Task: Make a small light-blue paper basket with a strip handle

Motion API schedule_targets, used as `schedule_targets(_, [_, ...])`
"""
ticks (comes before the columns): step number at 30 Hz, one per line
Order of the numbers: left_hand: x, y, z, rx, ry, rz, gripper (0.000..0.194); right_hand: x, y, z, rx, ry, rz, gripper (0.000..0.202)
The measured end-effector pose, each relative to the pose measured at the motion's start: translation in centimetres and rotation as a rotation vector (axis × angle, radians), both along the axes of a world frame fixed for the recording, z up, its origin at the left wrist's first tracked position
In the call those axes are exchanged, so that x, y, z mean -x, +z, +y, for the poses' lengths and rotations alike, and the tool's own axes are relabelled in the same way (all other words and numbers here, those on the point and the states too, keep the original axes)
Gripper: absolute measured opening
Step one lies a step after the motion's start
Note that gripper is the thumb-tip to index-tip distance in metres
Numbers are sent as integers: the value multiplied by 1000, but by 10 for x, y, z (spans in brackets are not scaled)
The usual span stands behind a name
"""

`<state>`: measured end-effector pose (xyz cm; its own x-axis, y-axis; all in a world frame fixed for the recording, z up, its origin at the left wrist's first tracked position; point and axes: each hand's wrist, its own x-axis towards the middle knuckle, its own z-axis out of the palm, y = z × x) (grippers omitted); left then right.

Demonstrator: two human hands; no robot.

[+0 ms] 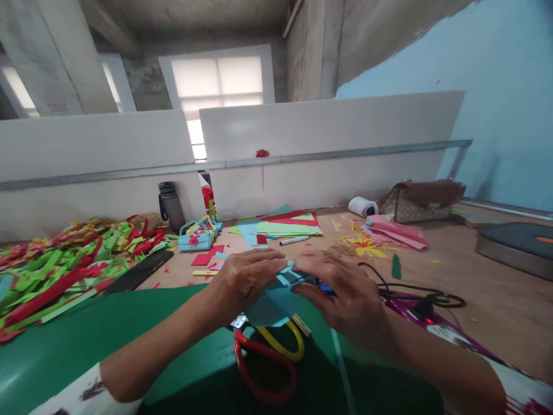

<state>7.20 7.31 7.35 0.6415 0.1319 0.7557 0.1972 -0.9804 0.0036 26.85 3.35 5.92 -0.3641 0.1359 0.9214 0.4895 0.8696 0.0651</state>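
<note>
Between my two hands is a light blue folded paper piece (271, 305), its lower flap hanging toward me. My left hand (244, 282) presses on its left side, fingers together along the top edge. On the other side my right hand (341, 288) pinches the paper between thumb and fingers. Under the paper lie scissors (265, 369) with one red and one yellow handle loop; their blades are hidden. Something blue (324, 286) shows partly behind my right fingers. All this is over a green mat (173, 340).
Paper strips (73, 259) pile up at left beside a black phone (140, 271). Behind stand a dark bottle (171, 207), a small blue paper bag (195, 237) and stacked coloured sheets (287, 227). At right are a purple power strip (427, 317), cable (440, 298), handbag (425, 202) and pink paper (400, 231).
</note>
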Motion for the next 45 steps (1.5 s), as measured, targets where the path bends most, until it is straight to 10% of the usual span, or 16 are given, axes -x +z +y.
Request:
schedule_targets(13, [-7, -5, -5, -58, 0, -32, 22, -2, 4, -6, -81, -32, -105, 17])
schedule_targets(28, [4, -10, 18, -73, 585, -79, 11, -4, 4, -5, -102, -8, -126, 18])
schedule_targets(45, [4, -9, 15, -193, 493, -7, 16, -3, 4, -5, -104, 1, -142, 22])
